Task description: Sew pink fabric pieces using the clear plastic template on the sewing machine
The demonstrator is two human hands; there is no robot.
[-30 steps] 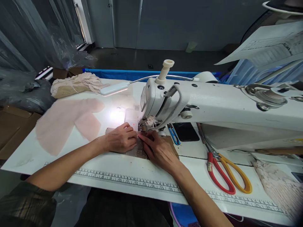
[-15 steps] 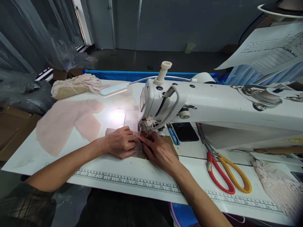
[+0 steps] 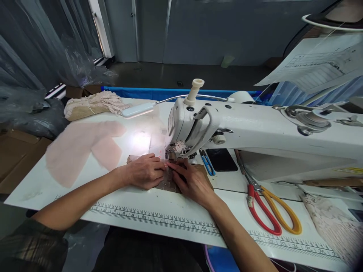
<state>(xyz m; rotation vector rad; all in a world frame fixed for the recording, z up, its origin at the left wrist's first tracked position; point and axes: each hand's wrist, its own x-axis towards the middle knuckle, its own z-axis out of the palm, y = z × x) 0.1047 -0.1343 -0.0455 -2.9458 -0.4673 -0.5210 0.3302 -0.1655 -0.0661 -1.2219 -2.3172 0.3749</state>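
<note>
A white sewing machine [image 3: 195, 124] stands across the table, its needle area lit by a small lamp [image 3: 138, 110]. Right in front of the presser foot [image 3: 171, 155], my left hand [image 3: 146, 171] has its fingers curled and pressed down on thin pale pink fabric [image 3: 163, 161]. My right hand [image 3: 193, 181] pinches the same fabric from the other side, index finger reaching toward the foot. The fingertips of both hands nearly meet. A brown plate [image 3: 170, 185] lies beneath them. Exactly how the fabric's edge sits between the fingers is hidden.
Cut pink fabric pieces [image 3: 76, 151] lie at left, below a bundle of lace [image 3: 93, 104]. Right of the needle are blue thread snips [image 3: 207, 162], a black phone [image 3: 222, 159] and large scissors [image 3: 272, 207]. More lace [image 3: 334, 219] lies at far right. A printed ruler runs along the front edge.
The view has shifted slightly. Both hands stay at the presser foot in nearly the same pose; my right index finger is a touch straighter.
</note>
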